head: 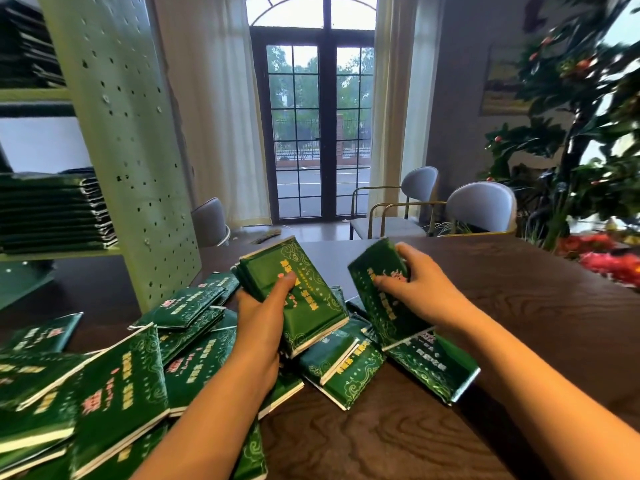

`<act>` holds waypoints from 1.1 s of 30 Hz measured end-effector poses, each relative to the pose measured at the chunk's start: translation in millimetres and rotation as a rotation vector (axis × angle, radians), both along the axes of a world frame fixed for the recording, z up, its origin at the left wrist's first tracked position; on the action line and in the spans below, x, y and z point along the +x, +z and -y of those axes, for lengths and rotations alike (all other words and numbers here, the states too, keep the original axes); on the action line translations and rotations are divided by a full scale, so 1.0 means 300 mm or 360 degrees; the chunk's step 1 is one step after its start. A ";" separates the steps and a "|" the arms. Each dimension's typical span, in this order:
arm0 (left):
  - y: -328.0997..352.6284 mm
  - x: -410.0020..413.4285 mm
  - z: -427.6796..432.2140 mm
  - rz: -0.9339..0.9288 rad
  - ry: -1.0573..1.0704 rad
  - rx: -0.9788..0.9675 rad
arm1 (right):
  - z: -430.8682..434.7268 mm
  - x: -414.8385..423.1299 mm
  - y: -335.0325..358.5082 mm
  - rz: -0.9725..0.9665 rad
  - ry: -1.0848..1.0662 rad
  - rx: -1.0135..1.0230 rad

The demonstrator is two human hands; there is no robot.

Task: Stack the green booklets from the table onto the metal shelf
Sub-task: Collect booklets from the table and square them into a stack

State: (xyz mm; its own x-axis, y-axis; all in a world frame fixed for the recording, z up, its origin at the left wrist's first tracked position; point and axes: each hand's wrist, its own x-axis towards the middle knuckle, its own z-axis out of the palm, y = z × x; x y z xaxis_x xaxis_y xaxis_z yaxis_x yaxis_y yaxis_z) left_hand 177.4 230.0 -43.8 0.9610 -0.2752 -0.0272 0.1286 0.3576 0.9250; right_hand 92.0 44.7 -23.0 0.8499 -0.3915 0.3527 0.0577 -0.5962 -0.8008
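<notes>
Many green booklets (114, 393) lie in a loose heap on the dark wooden table (467, 341), spreading from the lower left to the centre. My left hand (259, 313) grips a small bundle of green booklets (301, 292), lifted above the heap, thumb on the top cover. My right hand (408, 285) holds another green booklet (377, 296) tilted upright, thumb on its cover and fingers over its far edge. The metal shelf (128, 150), pale green with a perforated side panel, stands at the left and carries stacked booklets (52, 213) on its middle level and more higher up.
Grey chairs (481, 209) stand at the table's far side, another chair (211, 221) near the shelf. A leafy artificial tree (571, 116) and red flowers (609, 254) fill the right edge. A glazed door (318, 126) is straight ahead.
</notes>
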 end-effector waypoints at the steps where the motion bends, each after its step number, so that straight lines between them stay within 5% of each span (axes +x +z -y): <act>1: 0.000 -0.001 0.001 0.0031 0.0009 0.0011 | -0.006 0.001 0.003 0.0099 -0.0031 0.0063; 7: -0.009 -0.018 0.011 0.0297 0.0068 0.0224 | -0.117 0.006 0.003 0.0440 0.0080 0.0200; 14: -0.006 -0.043 0.019 0.0537 0.0099 0.0477 | -0.243 0.006 -0.032 0.0391 0.0315 0.0283; 18: 0.012 -0.071 0.028 0.0560 -0.0009 0.0321 | -0.260 0.010 -0.038 0.0378 0.0324 0.0167; 27: -0.016 -0.026 0.022 0.0402 -0.0081 0.0380 | -0.202 0.019 -0.004 0.0234 0.0562 0.0532; 29: -0.027 -0.014 0.023 0.0348 -0.0086 0.0328 | -0.145 0.009 0.014 0.0171 0.0356 0.0131; 30: -0.031 -0.010 0.022 0.0316 -0.0084 0.0283 | -0.114 -0.004 0.025 0.0031 0.0211 -0.0315; 32: -0.029 -0.010 0.022 0.0245 -0.0079 0.0191 | -0.059 -0.029 0.041 -0.0467 -0.0019 -0.1181; 33: -0.028 -0.009 0.022 0.0218 -0.0074 0.0160 | -0.043 -0.040 0.045 -0.0737 -0.0069 -0.1367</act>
State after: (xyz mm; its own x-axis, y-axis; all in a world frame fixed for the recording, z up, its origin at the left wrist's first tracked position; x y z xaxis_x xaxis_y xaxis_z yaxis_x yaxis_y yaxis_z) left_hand 174.8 223.3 -52.1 0.9439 -0.3220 0.0734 0.0132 0.2588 0.9658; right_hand 80.1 57.7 -9.4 0.9671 -0.1915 0.1672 -0.1891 -0.9815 -0.0303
